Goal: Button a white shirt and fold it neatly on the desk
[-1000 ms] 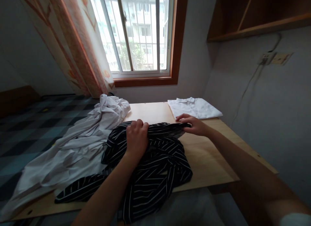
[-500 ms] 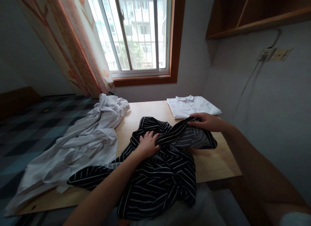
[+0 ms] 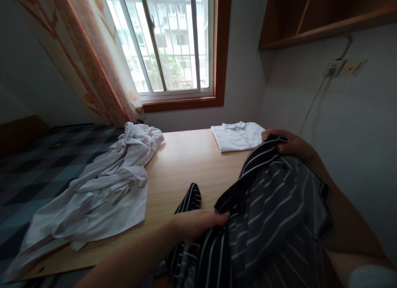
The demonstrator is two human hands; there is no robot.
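Note:
A black shirt with white stripes [image 3: 273,213] hangs lifted between my hands at the near right, its greyer inner side showing. My right hand [image 3: 293,145] pinches the upper edge of the cloth. Lower down, my left hand [image 3: 201,224] is closed on another part of the same edge, thumb on top. One striped end of the garment pokes up behind my left wrist. The lower part of the shirt drops out of view at the bottom. Past my right hand, a folded white shirt [image 3: 237,137] lies flat, collar toward the window.
A pale wooden board [image 3: 182,155] forms the work surface. Crumpled white cloth [image 3: 102,197] covers its left side and spills onto a dark checked bedspread [image 3: 18,172]. A window [image 3: 167,44], a curtain [image 3: 83,52] and a wall shelf [image 3: 335,29] stand beyond.
The striped shirt has come up off the board and toward me. My left hand has gone from lying on it to gripping its edge; my right hand has moved right, still holding on.

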